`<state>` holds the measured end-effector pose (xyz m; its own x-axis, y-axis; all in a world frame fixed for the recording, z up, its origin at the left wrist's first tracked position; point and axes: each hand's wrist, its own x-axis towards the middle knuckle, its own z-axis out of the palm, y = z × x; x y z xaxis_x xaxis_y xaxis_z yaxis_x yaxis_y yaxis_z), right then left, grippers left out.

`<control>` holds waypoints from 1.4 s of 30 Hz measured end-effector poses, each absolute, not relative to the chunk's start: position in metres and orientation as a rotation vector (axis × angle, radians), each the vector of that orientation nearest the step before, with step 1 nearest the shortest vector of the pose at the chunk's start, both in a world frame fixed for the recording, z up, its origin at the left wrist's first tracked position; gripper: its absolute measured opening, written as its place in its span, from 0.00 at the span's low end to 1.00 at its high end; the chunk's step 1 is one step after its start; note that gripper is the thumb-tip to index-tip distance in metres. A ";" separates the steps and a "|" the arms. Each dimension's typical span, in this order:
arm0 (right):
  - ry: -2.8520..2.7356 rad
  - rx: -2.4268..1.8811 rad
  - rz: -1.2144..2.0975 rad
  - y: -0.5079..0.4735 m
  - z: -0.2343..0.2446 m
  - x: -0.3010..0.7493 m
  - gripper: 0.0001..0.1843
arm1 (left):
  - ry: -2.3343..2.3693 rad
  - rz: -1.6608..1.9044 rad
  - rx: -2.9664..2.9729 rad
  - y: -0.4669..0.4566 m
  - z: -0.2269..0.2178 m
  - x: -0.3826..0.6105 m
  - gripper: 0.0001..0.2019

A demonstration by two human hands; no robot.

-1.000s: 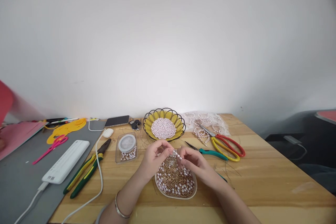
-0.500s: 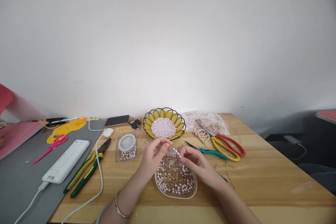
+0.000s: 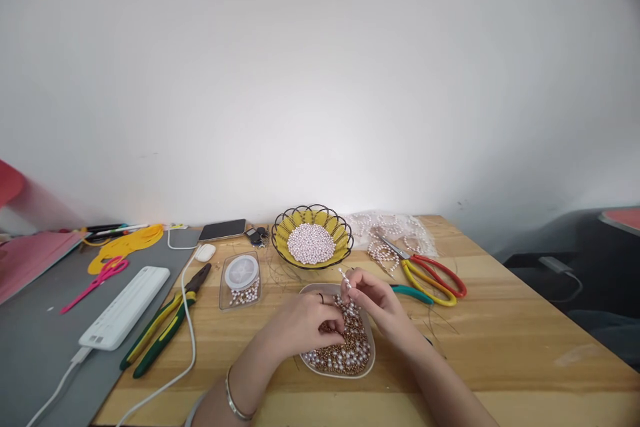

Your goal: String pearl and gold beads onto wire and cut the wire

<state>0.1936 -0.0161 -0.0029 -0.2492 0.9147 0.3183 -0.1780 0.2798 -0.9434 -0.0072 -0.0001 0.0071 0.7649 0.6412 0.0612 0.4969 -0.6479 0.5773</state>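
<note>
My right hand (image 3: 375,300) is closed, its thumb and fingers pinching a short string of pearl beads (image 3: 345,277) that slants up from the fingertips. My left hand (image 3: 313,323) reaches into a white tray (image 3: 373,353) of mixed gold and pearl beads (image 3: 345,353). Its fingers curl toward the thumb among the beads; whatever lies between the tips is too small to make out. Behind the tray stands a yellow basket with a black looped wire rim (image 3: 280,250), holding many pale pearl beads (image 3: 311,244).
Right of the basket lie beaded strands (image 3: 384,257), red-and-yellow scissors (image 3: 433,280) and a teal-handled tool (image 3: 413,293). To the left are a clear bead box (image 3: 241,281), green-and-yellow pliers (image 3: 167,320), a white power bank (image 3: 125,307) with cable, pink scissors (image 3: 97,282) and a phone (image 3: 223,230).
My left hand has left the bead string and moved down into the tray, its fingers curling. My right hand keeps the string nearly in place.
</note>
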 end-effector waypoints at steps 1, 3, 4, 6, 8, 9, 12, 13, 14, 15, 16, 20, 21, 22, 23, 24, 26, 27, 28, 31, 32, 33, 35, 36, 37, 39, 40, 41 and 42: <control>-1.433 -0.736 1.225 -0.016 -0.003 0.194 0.16 | 0.857 0.330 2.418 0.000 0.007 -0.008 0.04; -1.439 -0.738 1.220 -0.016 -0.003 0.194 0.17 | 0.869 0.312 2.422 0.001 0.008 -0.008 0.05; -1.442 -0.738 1.219 -0.016 -0.003 0.194 0.17 | 0.869 0.306 2.422 0.001 0.008 -0.008 0.05; -1.444 -0.740 1.222 -0.016 -0.003 0.193 0.17 | 0.853 0.295 2.420 0.001 0.009 -0.007 0.04; -1.444 -0.742 1.231 -0.016 -0.004 0.194 0.17 | 0.836 0.289 2.417 0.001 0.009 -0.006 0.03; -1.443 -0.743 1.235 -0.016 -0.004 0.194 0.17 | 0.831 0.290 2.416 0.001 0.009 -0.006 0.03; -1.444 -0.746 1.242 -0.016 -0.004 0.194 0.18 | 0.816 0.307 2.422 0.001 0.009 -0.005 0.02; -1.444 -0.749 1.240 -0.016 -0.004 0.194 0.18 | 0.810 0.316 2.424 0.001 0.009 -0.005 0.02; -1.442 -0.754 1.239 -0.016 -0.003 0.193 0.18 | 0.807 0.326 2.425 0.001 0.009 -0.005 0.01; -1.441 -0.759 1.238 -0.016 -0.003 0.193 0.18 | 0.804 0.340 2.425 0.001 0.009 -0.005 0.01; -1.440 -0.764 1.239 -0.017 -0.002 0.193 0.18 | 0.802 0.352 2.424 0.001 0.010 -0.005 0.01; -1.442 -0.774 1.245 -0.017 -0.001 0.192 0.19 | 0.800 0.387 2.423 0.002 0.010 -0.007 0.01; -1.442 -0.772 1.247 -0.017 0.000 0.192 0.19 | 0.799 0.391 2.422 0.002 0.009 -0.007 0.01; -1.441 -0.770 1.250 -0.017 0.000 0.192 0.19 | 0.800 0.392 2.422 0.002 0.009 -0.007 0.01; -1.439 -0.768 1.251 -0.017 0.000 0.192 0.19 | 0.804 0.392 2.421 0.003 0.008 -0.007 0.02; -1.438 -0.767 1.253 -0.017 0.000 0.192 0.19 | 0.811 0.388 2.420 0.003 0.008 -0.007 0.02; -1.435 -0.765 1.250 -0.017 -0.001 0.192 0.18 | 0.835 0.373 2.426 0.003 0.007 -0.007 0.03; -1.435 -0.763 1.248 -0.017 -0.001 0.192 0.19 | 0.848 0.366 2.433 0.003 0.006 -0.006 0.04; -1.436 -0.762 1.246 -0.017 -0.001 0.192 0.19 | 0.858 0.361 2.443 0.002 0.006 -0.006 0.03; -1.432 -0.751 1.246 -0.017 0.000 0.192 0.19 | 0.871 0.383 2.472 0.001 0.008 -0.006 0.02; -1.431 -0.748 1.251 -0.017 0.000 0.192 0.19 | 0.871 0.400 2.475 0.000 0.009 -0.006 0.02; -1.428 -0.746 1.257 -0.017 0.001 0.191 0.19 | 0.872 0.413 2.476 -0.001 0.010 -0.006 0.03; -1.425 -0.743 1.269 -0.018 0.002 0.191 0.19 | 0.882 0.426 2.482 -0.002 0.013 -0.006 0.04; -1.425 -0.744 1.275 -0.018 0.002 0.191 0.19 | 0.892 0.422 2.489 -0.002 0.014 -0.005 0.04; -1.423 -0.743 1.279 -0.018 0.003 0.190 0.19 | 0.904 0.413 2.498 -0.003 0.015 -0.005 0.04; -1.417 -0.739 1.286 -0.018 0.003 0.190 0.19 | 0.929 0.394 2.514 -0.003 0.016 -0.005 0.04; -1.414 -0.738 1.289 -0.018 0.003 0.190 0.19 | 0.941 0.385 2.515 -0.004 0.017 -0.005 0.05; -1.412 -0.737 1.289 -0.018 0.003 0.190 0.19 | 0.953 0.378 2.509 -0.004 0.017 -0.005 0.05; -1.412 -0.736 1.288 -0.018 0.003 0.190 0.19 | 0.964 0.378 2.500 -0.004 0.018 -0.005 0.05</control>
<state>0.1900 -0.0181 0.0027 -0.2708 0.9202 0.2827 -0.1972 0.2344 -0.9519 -0.0049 -0.0037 0.0178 0.7208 0.6865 0.0956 0.5685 -0.6644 0.4851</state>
